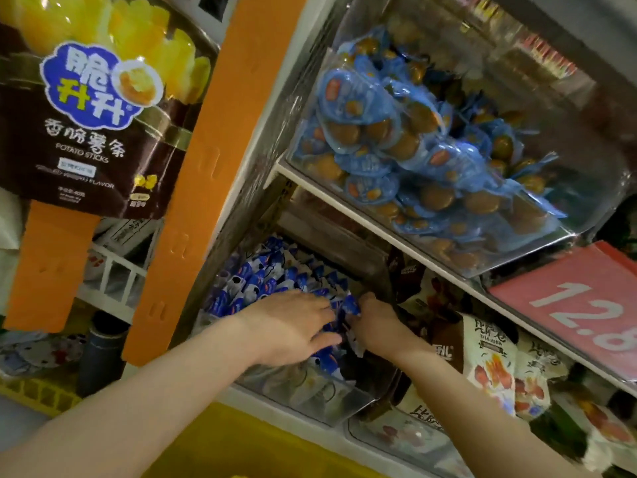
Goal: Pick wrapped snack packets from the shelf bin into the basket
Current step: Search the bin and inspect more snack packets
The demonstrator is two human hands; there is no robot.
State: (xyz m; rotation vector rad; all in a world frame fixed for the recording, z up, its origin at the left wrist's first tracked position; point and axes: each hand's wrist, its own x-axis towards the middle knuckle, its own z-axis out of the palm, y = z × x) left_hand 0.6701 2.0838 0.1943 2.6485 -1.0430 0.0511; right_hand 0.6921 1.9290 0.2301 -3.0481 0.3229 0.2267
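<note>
Working inside the clear bin [310, 398]: left hand [293, 322] splayed flat on blue-and-white snack packets [262, 281], right hand [374, 322] pinching one slick packet [350, 303], liable to slip loose before the yellow basket [220, 439] below the bin.

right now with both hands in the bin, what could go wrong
1. The blue-and-white packets lie in a loose heap in the clear bin; the left hand spread over them could rake some over the front wall, missing the yellow basket below.
2. The right hand seems to pinch just one packet's end, so it may slip.
3. The right forearm runs close to the cream bags beside the bin and could knock them.
</note>
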